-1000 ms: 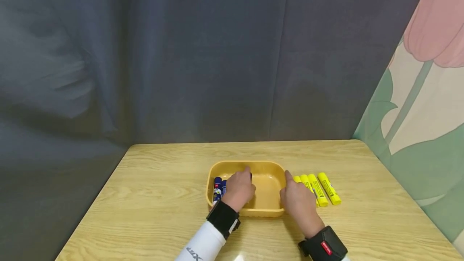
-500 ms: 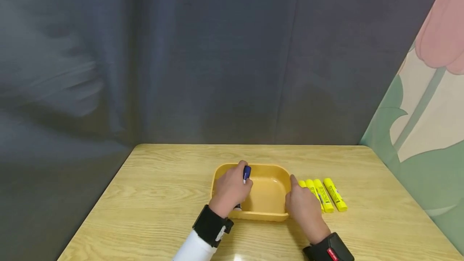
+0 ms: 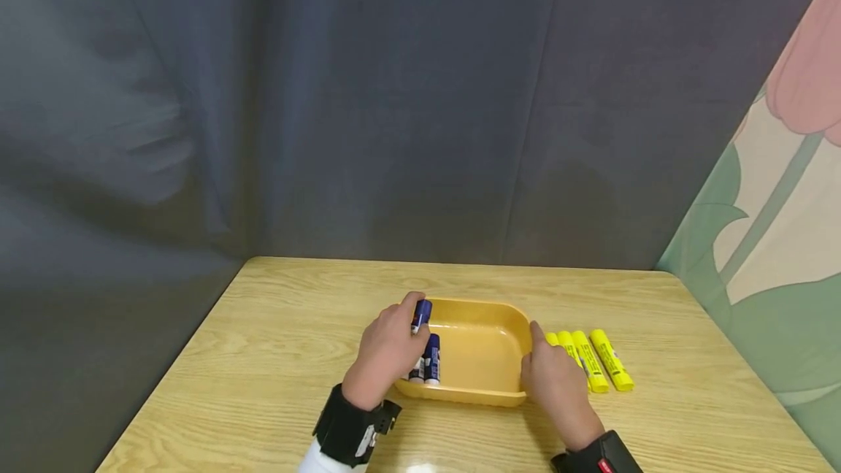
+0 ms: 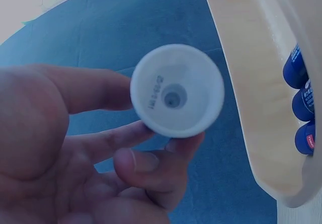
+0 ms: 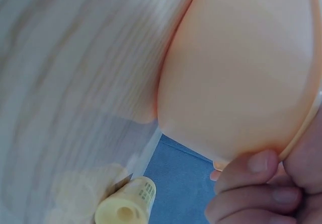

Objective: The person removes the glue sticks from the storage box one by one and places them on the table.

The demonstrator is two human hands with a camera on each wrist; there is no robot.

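My left hand [image 3: 388,345] pinches a blue-capped glue stick [image 3: 423,314] over the left end of a yellow plastic tray [image 3: 482,367]. In the left wrist view, the hollow white base of this glue stick [image 4: 177,90] faces the camera, held between thumb and fingers. Blue glue sticks [image 3: 431,360] lie side by side at the tray's left end, partly hidden by the left hand; three blue caps [image 4: 303,103] show in the left wrist view. My right hand [image 3: 558,385] grips the tray's right rim, its fingers [image 5: 251,171] curled against the wall in the right wrist view.
Several yellow glue sticks [image 3: 611,360] lie in a row on the wooden table [image 3: 282,356], just right of the tray and partly behind the right hand. A dark curtain [image 3: 407,108] hangs along the table's back edge. A flower-patterned wall covering [image 3: 788,254] is at the right.
The left hand has lifted the blue-capped glue stick from inside the tray and moved it left, uncovering other blue sticks. The right hand keeps its grip on the rim.
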